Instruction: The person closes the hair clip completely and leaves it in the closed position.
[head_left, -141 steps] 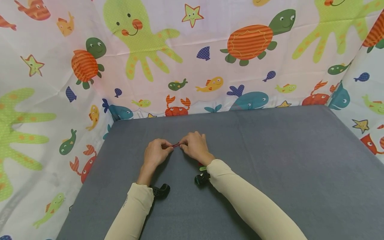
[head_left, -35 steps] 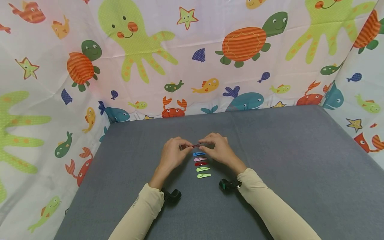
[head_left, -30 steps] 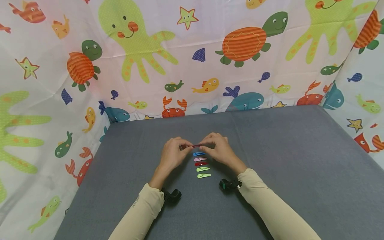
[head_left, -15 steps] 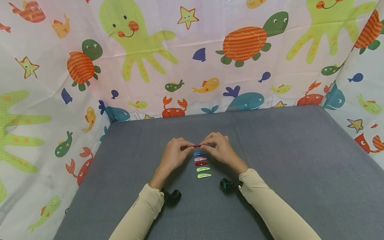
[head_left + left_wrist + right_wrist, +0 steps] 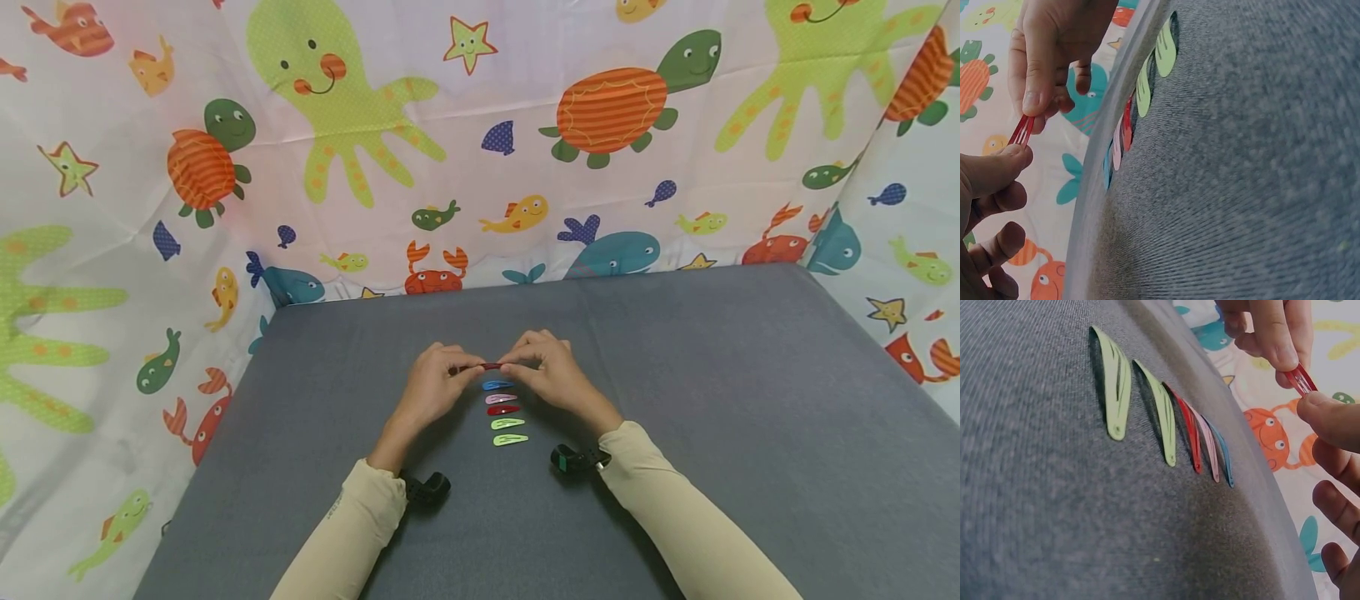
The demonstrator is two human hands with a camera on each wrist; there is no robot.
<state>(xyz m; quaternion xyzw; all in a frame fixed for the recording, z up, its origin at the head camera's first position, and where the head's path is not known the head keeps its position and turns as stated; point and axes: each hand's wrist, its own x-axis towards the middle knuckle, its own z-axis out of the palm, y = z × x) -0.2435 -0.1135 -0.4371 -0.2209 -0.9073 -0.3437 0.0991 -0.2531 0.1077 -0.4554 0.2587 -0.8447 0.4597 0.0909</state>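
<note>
Both hands hold one dark red snap hair clip (image 5: 491, 366) a little above the grey cloth table (image 5: 712, 375). My left hand (image 5: 437, 388) pinches its left end and my right hand (image 5: 552, 375) pinches its right end. In the left wrist view the red clip (image 5: 1020, 131) sits between my thumb and the other hand's fingertips. The right wrist view shows the same clip (image 5: 1302, 380) pinched from both sides. Just below the hands lies a row of clips: blue (image 5: 497, 385), pink (image 5: 500, 398), red (image 5: 502, 410) and two light green (image 5: 508, 431).
Sea-animal printed cloth (image 5: 480, 150) walls in the table at the back and on both sides. Black wrist cameras (image 5: 427, 487) (image 5: 570, 459) sit under my forearms. The clip row also shows in the wrist views (image 5: 1127, 122) (image 5: 1190, 434).
Over the last second the hands and the pinched clip stay nearly still. Earlier, 4.7 s ago, my right forearm covered most of the clip row; it now shows in full.
</note>
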